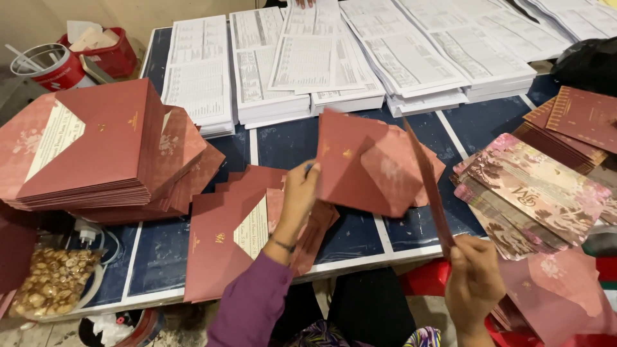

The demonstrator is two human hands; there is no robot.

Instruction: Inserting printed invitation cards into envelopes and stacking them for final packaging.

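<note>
We see the left hand (297,204) raised, fingers pinched on the edge of a dark red flat paper envelope with its flap open (360,164), held above the blue table (160,247). The right hand (474,283) grips the lower end of a thin maroon card seen edge-on (429,183), just right of the envelope. We judge both light, fairly stiff, easily creased; best held by edges. Below the left hand lie more red envelopes with white address labels (231,241). Far left, a tall envelope stack (96,151). Beyond the hands, white printed sheet stacks (334,58). Right, floral pink cards (533,193). Left, a clear snack bag (54,283).
</note>
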